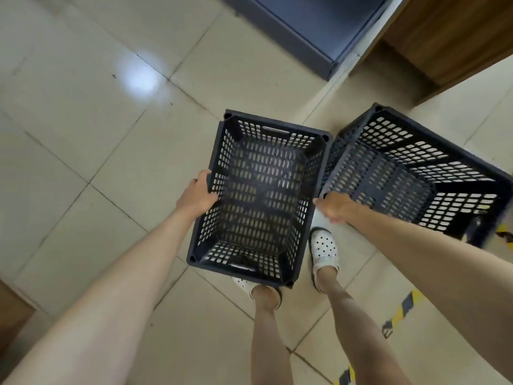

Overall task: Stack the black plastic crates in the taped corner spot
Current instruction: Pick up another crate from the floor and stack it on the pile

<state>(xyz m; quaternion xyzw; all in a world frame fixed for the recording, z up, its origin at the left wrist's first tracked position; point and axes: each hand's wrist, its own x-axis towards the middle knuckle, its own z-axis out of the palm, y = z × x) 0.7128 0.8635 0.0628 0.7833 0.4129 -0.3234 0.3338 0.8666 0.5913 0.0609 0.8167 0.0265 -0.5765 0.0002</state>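
I hold a black perforated plastic crate [258, 195] in front of me, open side up, above the tiled floor. My left hand [198, 194] grips the rim of its left long side. My right hand [337, 208] is on its right long side, fingers hidden behind the wall. A second black crate [410, 173] stands just to the right, tilted in view, close to or touching the held crate's far right corner. Yellow-and-black floor tape [399, 312] runs along the floor at lower right, beside that second crate.
My feet in white perforated clogs [323, 251] stand directly under and beside the held crate. A dark blue cabinet base [299, 31] and a wooden furniture panel [449, 37] stand at the top right. A brown wooden edge [11, 309] shows at lower left.
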